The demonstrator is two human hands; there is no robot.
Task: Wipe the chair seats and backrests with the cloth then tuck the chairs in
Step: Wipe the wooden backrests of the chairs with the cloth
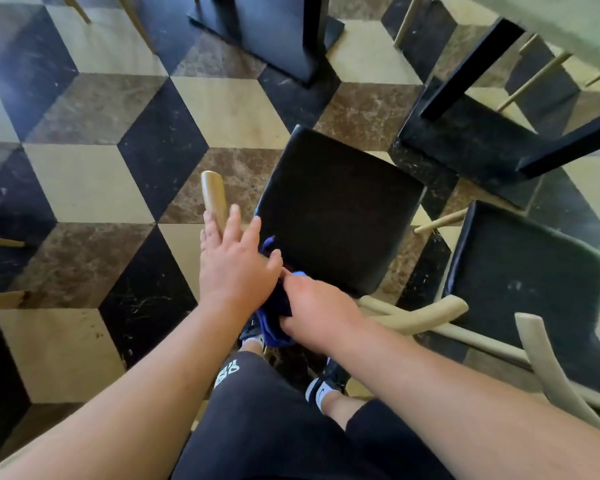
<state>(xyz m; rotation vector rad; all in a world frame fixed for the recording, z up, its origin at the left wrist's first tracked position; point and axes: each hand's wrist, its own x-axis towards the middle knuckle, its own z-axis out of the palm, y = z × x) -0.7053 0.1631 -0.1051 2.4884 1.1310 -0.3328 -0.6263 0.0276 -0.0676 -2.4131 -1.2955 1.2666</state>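
Observation:
A chair with a black padded seat point(336, 209) and a light wooden frame stands just in front of me, seen from above. My left hand point(236, 261) rests with fingers spread on the wooden backrest rail point(213, 195) at the seat's near left corner. My right hand point(316, 313) is closed on a blue cloth point(274, 327), bunched against the backrest at the seat's near edge. A second chair with a black seat point(523, 292) and pale curved backrest point(541, 358) stands to the right.
A black table base point(465, 147) and leg stand beyond the chairs at the right, under a pale tabletop point(575, 26). Another black pedestal base point(278, 36) is at the top centre. Wooden chair legs show at the left edge. The floor is patterned marble tile.

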